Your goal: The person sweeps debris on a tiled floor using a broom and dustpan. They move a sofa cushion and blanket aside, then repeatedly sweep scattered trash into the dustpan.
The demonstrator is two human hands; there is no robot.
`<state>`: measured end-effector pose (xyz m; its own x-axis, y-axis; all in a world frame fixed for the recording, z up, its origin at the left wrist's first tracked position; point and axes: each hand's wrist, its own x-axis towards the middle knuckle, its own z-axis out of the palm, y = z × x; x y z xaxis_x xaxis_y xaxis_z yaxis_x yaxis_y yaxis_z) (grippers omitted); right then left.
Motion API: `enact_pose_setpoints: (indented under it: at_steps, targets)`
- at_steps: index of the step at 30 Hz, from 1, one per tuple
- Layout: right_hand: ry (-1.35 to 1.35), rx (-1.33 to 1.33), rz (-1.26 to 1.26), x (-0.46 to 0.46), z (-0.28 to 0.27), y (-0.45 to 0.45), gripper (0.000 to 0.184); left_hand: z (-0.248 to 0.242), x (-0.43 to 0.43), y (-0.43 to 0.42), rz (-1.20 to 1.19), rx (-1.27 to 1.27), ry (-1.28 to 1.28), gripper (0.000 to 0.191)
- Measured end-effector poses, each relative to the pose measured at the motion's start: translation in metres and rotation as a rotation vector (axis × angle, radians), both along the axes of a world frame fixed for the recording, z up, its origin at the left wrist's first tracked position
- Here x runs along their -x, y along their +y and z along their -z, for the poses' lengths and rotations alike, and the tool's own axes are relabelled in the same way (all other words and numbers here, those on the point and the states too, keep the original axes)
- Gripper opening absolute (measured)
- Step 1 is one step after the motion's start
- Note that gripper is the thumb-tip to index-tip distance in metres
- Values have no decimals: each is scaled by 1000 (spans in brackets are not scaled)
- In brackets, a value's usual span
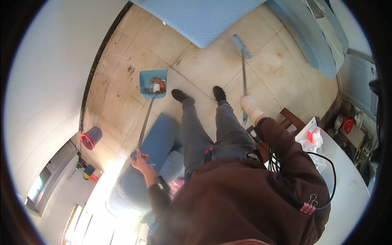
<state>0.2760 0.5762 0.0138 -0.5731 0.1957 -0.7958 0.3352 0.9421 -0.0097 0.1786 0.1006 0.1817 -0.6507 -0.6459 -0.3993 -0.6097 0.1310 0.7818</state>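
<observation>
My left hand (142, 161) grips the upper end of a long-handled blue dustpan (145, 85). Its pan rests on the tiled floor to the left of my feet, holding orange scraps and a crumpled white piece. In my right hand (251, 107), blurred by motion, is the handle of a broom (244, 76). The broom's blue head (241, 46) is ahead and to the right, over the tiles near the corner of a blue quilted cover. Whether its bristles touch the floor I cannot tell.
Dark dirt marks and a small clump of debris (131, 70) lie on the floor at left. A purple bin (92, 138) with a red liner stands by the wall. Blue-covered furniture (160, 134) is close on my left; a white table (340, 171) is at right.
</observation>
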Motion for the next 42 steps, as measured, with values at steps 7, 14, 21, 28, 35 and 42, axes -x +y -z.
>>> enact_pose_setpoints:
  at_steps: [7,14,21,28,35,42]
  targets:
    - [-241,-132,-320,139,92,29,26,9,74,-68,55,-4,-47,22]
    - [-302,-31,-696,138,52,-205,28,13,115,-136,16,-59,-18,24]
    - [-277,624,1752,145,38,-311,57,24,121,-158,-156,-145,65,24]
    - [-102,586,1545,130,14,-260,62,-2,132,-170,-225,-155,87,24]
    - [19,685,1340,198,18,-300,21,-14,133,-185,-217,-160,135,25]
    - [-160,1067,1612,247,16,-455,26,-7,142,-198,-222,-147,174,23]
